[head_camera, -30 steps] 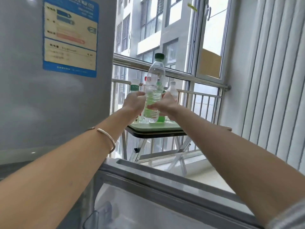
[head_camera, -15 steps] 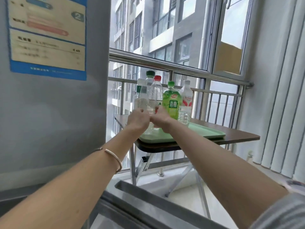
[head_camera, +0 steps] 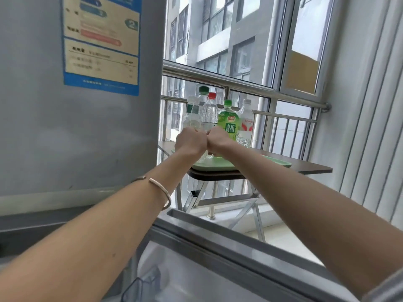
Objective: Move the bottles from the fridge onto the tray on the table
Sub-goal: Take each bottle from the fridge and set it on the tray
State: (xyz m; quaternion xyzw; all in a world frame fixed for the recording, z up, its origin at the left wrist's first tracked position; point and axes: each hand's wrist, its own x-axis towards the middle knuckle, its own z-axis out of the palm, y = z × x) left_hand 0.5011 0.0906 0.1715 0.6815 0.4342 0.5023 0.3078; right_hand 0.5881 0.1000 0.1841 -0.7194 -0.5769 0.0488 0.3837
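Note:
Several bottles stand on a pale green tray [head_camera: 277, 163] on a dark folding table [head_camera: 314, 168] by the window. They include a tall clear bottle with a green cap [head_camera: 204, 92], a clear one with a red cap [head_camera: 211, 112], a green drink bottle [head_camera: 229, 123] and a white-capped water bottle [head_camera: 246, 120]. My left hand [head_camera: 190, 141] and my right hand [head_camera: 220, 141] are curled with knuckles touching, around the lower part of the green-capped clear bottle, which stands upright on the tray. My fingers hide its base.
The grey fridge body [head_camera: 76, 127] with a blue label fills the left. Its open door [head_camera: 218, 238] runs across below my arms. A steel railing [head_camera: 239, 83] and the window are behind the table. Vertical blinds [head_camera: 370, 105] hang on the right.
The green-capped bottle, held up in the air a second ago, has come down among the others on the tray. Since half a second ago my hands have barely moved.

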